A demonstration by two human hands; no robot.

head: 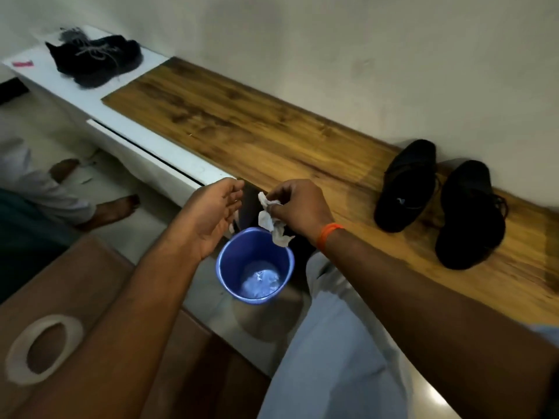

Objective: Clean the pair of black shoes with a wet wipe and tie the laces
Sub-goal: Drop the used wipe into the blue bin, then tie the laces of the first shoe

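Two black shoes stand side by side on the wooden bench top (242, 125) at the right, one nearer the wall (406, 184) and one closer to me (470, 214), laces loose. My right hand (299, 207) pinches a crumpled white wet wipe (272, 220) that dangles just above the rim of a blue bucket (255, 266) on the floor. My left hand (211, 216) hovers open beside it, palm turned toward the wipe, holding nothing. Crumpled white material lies at the bucket's bottom.
Another pair of dark shoes with grey laces (96, 60) sits on the white ledge at the far left, near a small pink item (22, 64). Another person's bare feet (112, 208) rest on the floor at left. A brown box (75, 297) lies below my left arm.
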